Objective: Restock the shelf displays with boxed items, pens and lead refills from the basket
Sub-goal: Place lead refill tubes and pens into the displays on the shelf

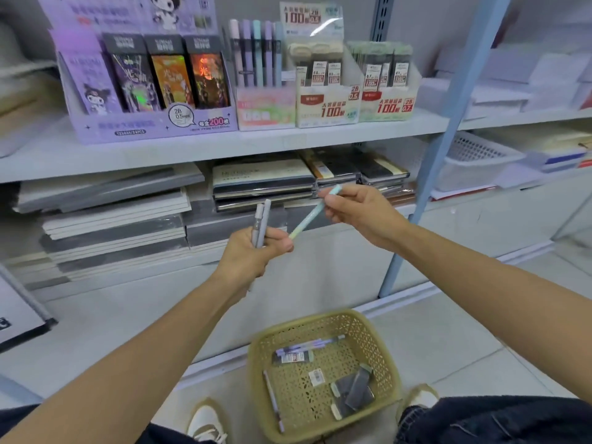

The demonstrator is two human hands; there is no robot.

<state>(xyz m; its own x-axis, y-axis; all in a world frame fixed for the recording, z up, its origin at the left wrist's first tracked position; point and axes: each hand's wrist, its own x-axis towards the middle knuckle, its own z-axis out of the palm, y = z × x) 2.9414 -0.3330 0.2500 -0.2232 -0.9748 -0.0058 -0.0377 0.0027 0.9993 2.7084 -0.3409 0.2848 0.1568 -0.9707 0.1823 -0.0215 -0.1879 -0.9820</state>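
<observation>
Pale store shelving (224, 149) is filling the background, its upper board carrying a row of displays. A purple display box (153, 126) of boxed items is sitting at the left of that row. Stacked notebooks (262, 184) are lying on the level below. On the floor tiles, a tan basket (320, 315) is standing between the person's feet and holding loose pens (307, 344) and lead refill cases (355, 389). Two lead refill displays (326, 107) are standing at the right of the row, just beside a pen display (266, 107) with pastel pens upright in it. The left hand (253, 254) is curling its fingers around two grey pens (261, 219), keeping them upright. The right hand (358, 209) is pinching a mint pen (309, 216) near its upper end, tilted, with its lower tip pointing just beside the left thumb; whether they are touching is unclear.
</observation>
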